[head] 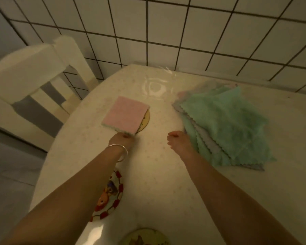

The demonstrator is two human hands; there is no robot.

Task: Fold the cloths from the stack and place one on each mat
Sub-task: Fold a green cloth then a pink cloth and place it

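Note:
A folded pink cloth [125,114] lies on a round yellow mat [145,121], covering most of it. My left hand [121,141], with a silver bangle on the wrist, pinches the cloth's near edge. My right hand [178,141] hovers loosely curled and holds nothing, just left of the stack of cloths [226,124], which is mostly green with grey and pink layers. A second round mat [111,193] with a red-patterned rim lies partly under my left forearm. A third mat [145,236] shows at the bottom edge.
The table [166,191] has a pale dotted glossy cover and stands against a white tiled wall [184,32]. A white chair [34,82] stands at the table's left side. The table edge curves down the left.

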